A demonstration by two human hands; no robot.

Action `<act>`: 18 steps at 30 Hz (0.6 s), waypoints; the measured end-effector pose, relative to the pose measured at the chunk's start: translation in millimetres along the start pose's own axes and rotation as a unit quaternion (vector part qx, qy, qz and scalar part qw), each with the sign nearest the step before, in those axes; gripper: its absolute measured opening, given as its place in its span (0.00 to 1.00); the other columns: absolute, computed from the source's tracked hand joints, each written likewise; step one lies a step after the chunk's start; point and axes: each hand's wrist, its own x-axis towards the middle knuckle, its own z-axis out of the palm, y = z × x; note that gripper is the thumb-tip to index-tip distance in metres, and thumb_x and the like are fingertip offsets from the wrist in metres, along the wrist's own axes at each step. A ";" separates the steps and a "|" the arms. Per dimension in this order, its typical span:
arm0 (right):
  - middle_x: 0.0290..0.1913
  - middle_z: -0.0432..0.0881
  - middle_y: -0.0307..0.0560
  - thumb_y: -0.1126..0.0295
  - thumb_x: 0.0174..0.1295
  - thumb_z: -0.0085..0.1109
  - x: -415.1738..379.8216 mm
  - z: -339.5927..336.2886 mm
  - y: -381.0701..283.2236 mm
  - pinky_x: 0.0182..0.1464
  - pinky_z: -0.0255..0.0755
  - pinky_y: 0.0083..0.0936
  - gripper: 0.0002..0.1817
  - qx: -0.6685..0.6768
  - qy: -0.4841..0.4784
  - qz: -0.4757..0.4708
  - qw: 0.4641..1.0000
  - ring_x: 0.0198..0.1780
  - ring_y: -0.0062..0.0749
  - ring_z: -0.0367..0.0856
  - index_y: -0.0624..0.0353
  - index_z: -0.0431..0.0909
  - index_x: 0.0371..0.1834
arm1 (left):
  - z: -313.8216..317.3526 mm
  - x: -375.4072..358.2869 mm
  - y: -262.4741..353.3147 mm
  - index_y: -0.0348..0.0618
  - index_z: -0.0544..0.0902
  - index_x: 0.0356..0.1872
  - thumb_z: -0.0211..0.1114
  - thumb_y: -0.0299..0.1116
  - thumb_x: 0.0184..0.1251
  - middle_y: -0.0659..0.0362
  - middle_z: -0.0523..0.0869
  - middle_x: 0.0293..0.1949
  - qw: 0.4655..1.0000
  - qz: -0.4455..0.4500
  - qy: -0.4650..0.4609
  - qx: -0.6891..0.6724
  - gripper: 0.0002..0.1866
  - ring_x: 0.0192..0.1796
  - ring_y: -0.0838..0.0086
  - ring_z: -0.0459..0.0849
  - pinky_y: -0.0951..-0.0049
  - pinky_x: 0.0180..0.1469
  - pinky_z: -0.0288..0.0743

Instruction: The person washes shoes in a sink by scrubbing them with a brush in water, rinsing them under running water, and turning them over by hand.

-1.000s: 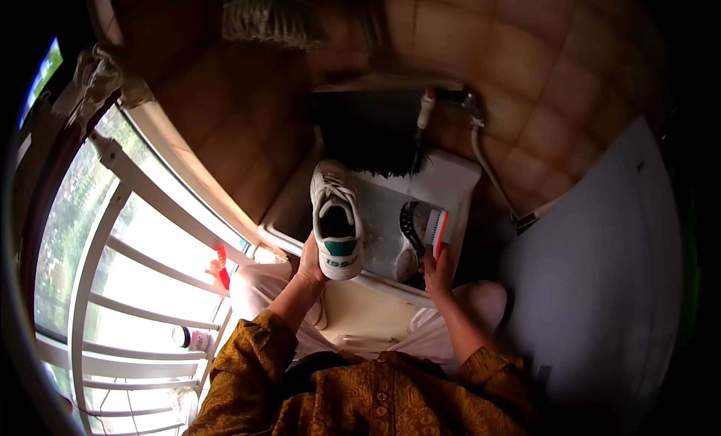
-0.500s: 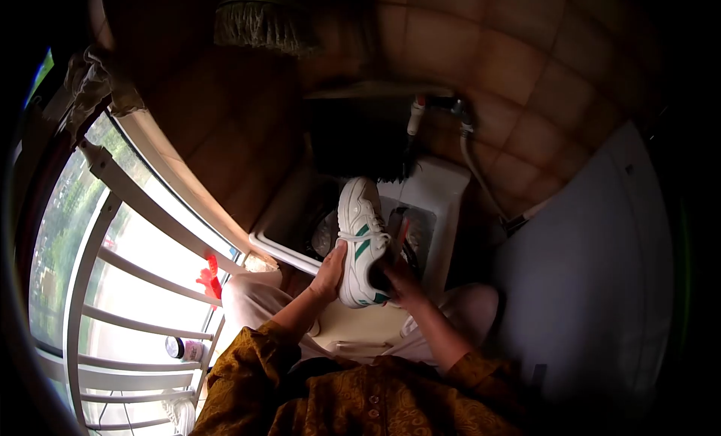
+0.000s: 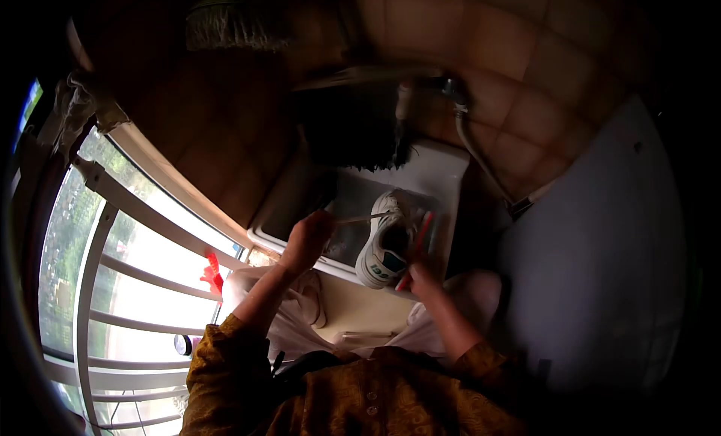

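The white sneaker (image 3: 368,267) with green marks is in the white sink (image 3: 444,165), its toe pointing away from me and its dark opening facing up. My left hand (image 3: 308,237) is closed on a shoelace (image 3: 359,220), stretched taut leftward from the sneaker's front. Beside the heel, my right hand (image 3: 425,277) is closed around a thin red stick (image 3: 426,229) that shows on both sides of the fingers. What the stick's far end looks like is hard to make out in the dim light.
A tap (image 3: 404,102) stands over the sink's back, with a hose (image 3: 477,147) to its right. White railings (image 3: 150,274) run along the window at left, a red object (image 3: 211,273) on them. A pale smooth panel (image 3: 593,241) stands at right. A mop head (image 3: 233,27) hangs on the tiled wall.
The sneaker has moved down into the sink, out of my left hand's grip. My left hand has gone left and up, pulling the lace out straight. My right hand now has the red stick.
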 end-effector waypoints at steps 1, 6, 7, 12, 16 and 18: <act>0.44 0.77 0.43 0.66 0.53 0.59 13.3 -3.1 14.5 0.39 0.76 0.28 0.28 0.008 0.043 -0.026 0.999 0.41 0.31 0.78 0.57 0.64 0.58 | -3.3 -0.6 21.3 0.39 0.79 0.38 0.56 0.31 0.63 0.55 0.77 0.19 1.000 -0.003 -0.008 -0.002 0.08 0.21 0.70 0.78 0.72 0.26 0.71; 0.42 0.77 0.42 0.70 0.46 0.61 21.6 4.6 29.5 0.41 0.71 0.26 0.31 0.058 -0.004 -0.118 0.991 0.38 0.28 0.76 0.60 0.64 0.57 | 6.0 1.1 96.0 0.41 0.80 0.39 0.57 0.27 0.61 0.54 0.80 0.29 0.972 0.206 -0.019 0.110 0.07 0.29 0.72 0.79 0.76 0.31 0.72; 0.42 0.76 0.42 0.71 0.45 0.60 23.1 8.5 31.5 0.43 0.70 0.26 0.30 0.072 -0.012 -0.162 0.984 0.38 0.27 0.75 0.61 0.65 0.56 | 10.6 -0.2 112.2 0.40 0.79 0.38 0.58 0.27 0.62 0.56 0.79 0.29 0.974 0.208 -0.016 0.084 0.06 0.30 0.75 0.78 0.77 0.34 0.72; 0.34 0.75 0.42 0.71 0.43 0.58 28.1 15.5 34.5 0.41 0.68 0.24 0.20 -0.029 0.037 -0.246 0.968 0.37 0.25 0.74 0.65 0.71 0.42 | 35.0 12.0 130.4 0.40 0.75 0.38 0.56 0.25 0.62 0.62 0.78 0.31 0.933 0.083 -0.055 -0.346 0.05 0.36 0.80 0.77 0.81 0.41 0.70; 0.29 0.75 0.45 0.68 0.42 0.60 28.3 15.9 35.3 0.34 0.69 0.28 0.18 -0.104 0.071 -0.225 0.966 0.32 0.32 0.75 0.66 0.69 0.34 | 57.8 18.4 75.1 0.40 0.74 0.38 0.54 0.25 0.62 0.60 0.78 0.32 0.864 -0.046 -0.052 -0.499 0.05 0.37 0.79 0.78 0.78 0.42 0.72; 0.27 0.74 0.46 0.67 0.42 0.61 37.3 15.3 46.0 0.33 0.70 0.28 0.18 -0.117 0.093 -0.232 0.961 0.30 0.33 0.75 0.67 0.69 0.33 | 70.3 5.8 25.2 0.41 0.79 0.35 0.57 0.27 0.58 0.59 0.81 0.30 0.985 0.036 0.001 -0.167 0.05 0.35 0.74 0.80 0.76 0.41 0.71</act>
